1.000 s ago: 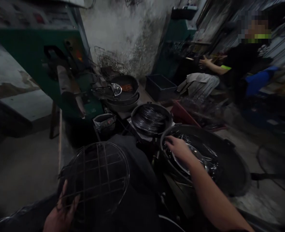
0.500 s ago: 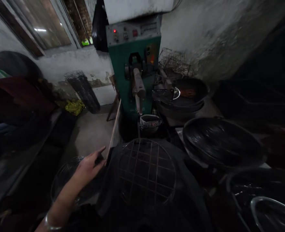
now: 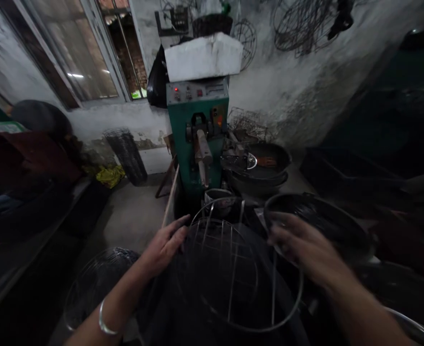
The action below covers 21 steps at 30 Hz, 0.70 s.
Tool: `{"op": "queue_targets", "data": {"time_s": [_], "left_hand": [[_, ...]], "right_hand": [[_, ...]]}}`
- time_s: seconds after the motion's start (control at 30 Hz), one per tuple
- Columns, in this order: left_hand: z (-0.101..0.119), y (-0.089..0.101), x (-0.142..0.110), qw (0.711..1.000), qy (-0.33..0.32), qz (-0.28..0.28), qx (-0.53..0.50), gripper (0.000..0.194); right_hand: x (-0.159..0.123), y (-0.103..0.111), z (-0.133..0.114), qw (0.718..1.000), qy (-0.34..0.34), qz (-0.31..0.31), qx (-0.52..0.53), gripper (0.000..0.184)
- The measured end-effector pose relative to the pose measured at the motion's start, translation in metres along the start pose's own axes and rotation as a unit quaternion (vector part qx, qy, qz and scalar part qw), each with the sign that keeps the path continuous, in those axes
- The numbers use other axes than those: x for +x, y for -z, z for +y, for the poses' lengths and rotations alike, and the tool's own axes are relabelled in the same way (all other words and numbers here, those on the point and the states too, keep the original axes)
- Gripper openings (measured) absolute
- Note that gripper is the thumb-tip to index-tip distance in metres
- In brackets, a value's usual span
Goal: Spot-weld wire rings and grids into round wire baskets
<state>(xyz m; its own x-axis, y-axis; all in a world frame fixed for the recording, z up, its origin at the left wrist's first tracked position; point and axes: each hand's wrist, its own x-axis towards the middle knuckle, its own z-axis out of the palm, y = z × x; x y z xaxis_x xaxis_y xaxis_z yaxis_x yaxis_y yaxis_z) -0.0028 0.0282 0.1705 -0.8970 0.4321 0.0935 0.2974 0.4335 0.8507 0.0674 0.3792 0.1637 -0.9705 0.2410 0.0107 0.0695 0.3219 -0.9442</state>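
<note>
A round wire rack (image 3: pixel 232 283), a ring with a few straight bars, is tilted in front of me. My right hand (image 3: pixel 301 245), smeared by motion, has its fingers closed on the rack's right side. My left hand (image 3: pixel 166 242) is at the upper left of the rack with fingers stretched and apart; whether it touches the wire I cannot tell. Beneath lies another round wire grid (image 3: pixel 222 222) on dark cloth over my lap. Ahead stands a green machine (image 3: pixel 197 163) with a thick jutting arm and a lit red lamp.
Dark round pans (image 3: pixel 316 226) stand to the right, with an orange glove (image 3: pixel 265 161) in the one behind. A stack of wire rings (image 3: pixel 100 283) is at lower left. A wire mesh roll (image 3: pixel 125 156) leans on the wall. A board (image 3: pixel 171 199) stands left of the machine.
My right hand has come into view from the right with a wire rack, now above the grid on my lap. My left hand has moved right and slightly up. The view has tilted up.
</note>
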Motion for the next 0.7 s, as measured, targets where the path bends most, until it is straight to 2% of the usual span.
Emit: {"op": "queue_targets", "data": {"time_s": [0.07, 0.1, 0.2, 0.33, 0.43, 0.57, 0.7], "left_hand": [[-0.013, -0.004, -0.001, 1.0, 0.001, 0.004, 0.004, 0.05], [-0.022, -0.006, -0.002, 1.0, 0.005, 0.011, 0.012, 0.047], [-0.048, -0.008, -0.002, 0.996, 0.022, 0.041, 0.077, 0.043], [-0.067, -0.012, 0.001, 0.989, 0.039, 0.026, 0.138, 0.038], [-0.071, -0.013, 0.003, 0.994, 0.024, 0.01, 0.103, 0.037], [-0.073, -0.012, 0.003, 0.998, 0.009, 0.017, 0.065, 0.036], [-0.075, -0.015, -0.004, 0.999, 0.006, 0.025, 0.047, 0.034]], "right_hand": [[0.012, -0.037, -0.005, 0.997, -0.021, -0.073, 0.034, 0.057], [0.017, -0.052, -0.004, 0.995, -0.01, -0.09, 0.033, 0.052], [0.026, -0.077, 0.007, 0.994, 0.066, -0.073, -0.049, 0.037], [0.028, -0.078, 0.018, 0.984, 0.089, -0.061, -0.141, 0.034], [0.026, -0.075, 0.022, 0.98, 0.108, -0.058, -0.159, 0.034], [0.023, -0.076, 0.03, 0.977, 0.108, -0.073, -0.166, 0.035], [0.02, -0.078, 0.035, 0.975, 0.113, -0.06, -0.181, 0.036]]}}
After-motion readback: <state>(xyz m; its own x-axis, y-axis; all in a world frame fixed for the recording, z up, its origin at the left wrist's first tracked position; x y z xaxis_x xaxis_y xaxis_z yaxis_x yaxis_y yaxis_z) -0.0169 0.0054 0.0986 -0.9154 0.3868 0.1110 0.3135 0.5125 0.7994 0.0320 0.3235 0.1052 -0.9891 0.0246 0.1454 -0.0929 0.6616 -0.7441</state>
